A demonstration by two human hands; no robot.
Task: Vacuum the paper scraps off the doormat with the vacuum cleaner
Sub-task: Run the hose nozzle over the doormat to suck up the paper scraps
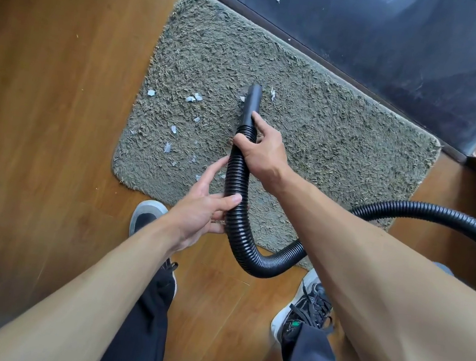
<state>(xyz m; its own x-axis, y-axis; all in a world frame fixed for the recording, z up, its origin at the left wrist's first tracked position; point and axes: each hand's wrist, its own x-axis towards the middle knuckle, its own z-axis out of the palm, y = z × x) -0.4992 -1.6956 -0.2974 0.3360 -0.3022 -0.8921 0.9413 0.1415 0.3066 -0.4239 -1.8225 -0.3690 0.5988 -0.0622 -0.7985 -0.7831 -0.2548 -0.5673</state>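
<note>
Wooden floor [60, 96] held the mat [327, 137]; both hands [264, 153] gripped the hose [236, 186], whose nozzle [253, 97] might scatter scraps [193, 98]

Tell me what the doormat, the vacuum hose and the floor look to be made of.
Doormat: shaggy grey-green textile pile, matte; loose tufted fibres show all over.
Vacuum hose: black ribbed plastic by the look, slightly glossy, bending freely; its smooth nozzle seems harder plastic.
Floor: brown wood-grain planks with a soft sheen and visible seams; real wood or laminate cannot be told.
</note>
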